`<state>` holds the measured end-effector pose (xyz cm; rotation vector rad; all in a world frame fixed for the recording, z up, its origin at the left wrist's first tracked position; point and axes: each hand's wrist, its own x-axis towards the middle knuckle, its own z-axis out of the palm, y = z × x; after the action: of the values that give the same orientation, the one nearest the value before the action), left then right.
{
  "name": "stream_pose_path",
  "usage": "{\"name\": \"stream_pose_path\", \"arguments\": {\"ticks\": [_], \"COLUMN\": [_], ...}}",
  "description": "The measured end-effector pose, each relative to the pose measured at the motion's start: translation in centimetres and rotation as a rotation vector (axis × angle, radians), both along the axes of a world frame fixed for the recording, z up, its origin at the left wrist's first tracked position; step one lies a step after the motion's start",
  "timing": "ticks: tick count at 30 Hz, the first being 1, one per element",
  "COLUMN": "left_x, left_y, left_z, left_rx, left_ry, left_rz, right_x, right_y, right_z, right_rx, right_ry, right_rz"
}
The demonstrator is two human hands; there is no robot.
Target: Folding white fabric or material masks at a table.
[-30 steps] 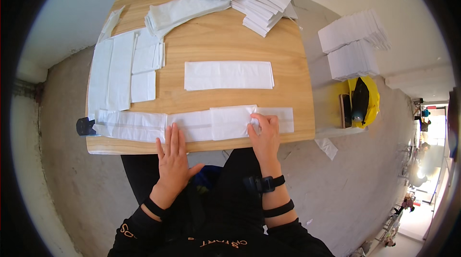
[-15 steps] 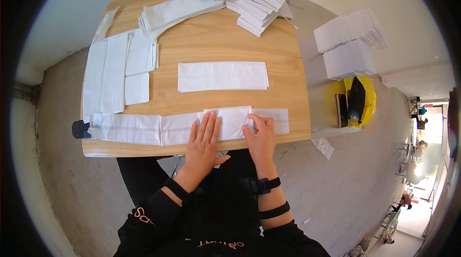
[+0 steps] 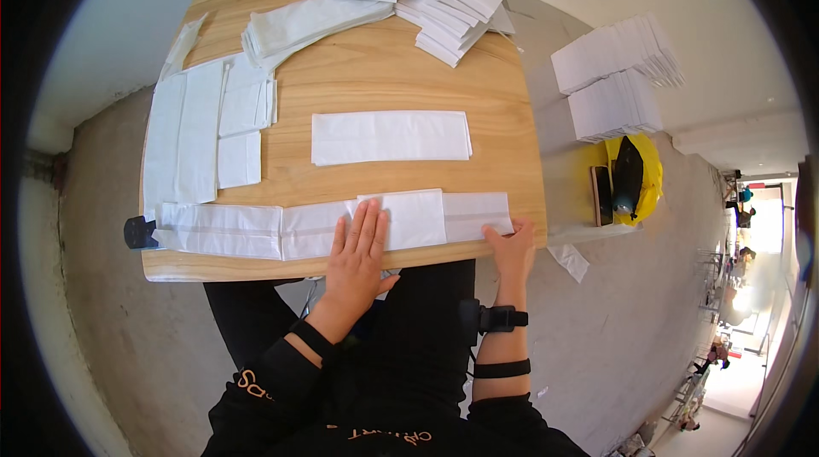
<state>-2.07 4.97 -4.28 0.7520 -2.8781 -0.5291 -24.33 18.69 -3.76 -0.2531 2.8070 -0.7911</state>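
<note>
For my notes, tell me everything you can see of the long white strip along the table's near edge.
The strip looks like thin, slightly see-through plastic, with a faint grey lengthwise band and crosswise lines; whether it's one piece is unclear. It lies flat on the table, whiter right of its middle. The left grip rests partly on it; the right grip touches its right end.

Orange lettering on blk top, 2 spots.
L sleeve: a few letters nr cuff edge, cut off by fabric's curve. Chest: row of smaller letters across the front, bent & broken by creases; wording only partly legible.
</note>
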Motion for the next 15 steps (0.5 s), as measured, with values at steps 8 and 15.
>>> {"name": "stream_pose_path", "arguments": {"ticks": [8,15], "left_x": [-0.1,0.7], "left_y": [0.1,-0.8], "left_z": [0.3,1.3], "left_rx": [0.018,0.151], "left_ry": [0.011,0.171], "left_rz": [-0.005,0.036], "right_x": [0.0,6.6], "right_y": [0.0,-4.0], "right_z": [0.4,4.5], "right_rx": [-0.617,-0.65], "right_ry": [-0.263,0.064], "right_rz": [-0.096,0.357]}}
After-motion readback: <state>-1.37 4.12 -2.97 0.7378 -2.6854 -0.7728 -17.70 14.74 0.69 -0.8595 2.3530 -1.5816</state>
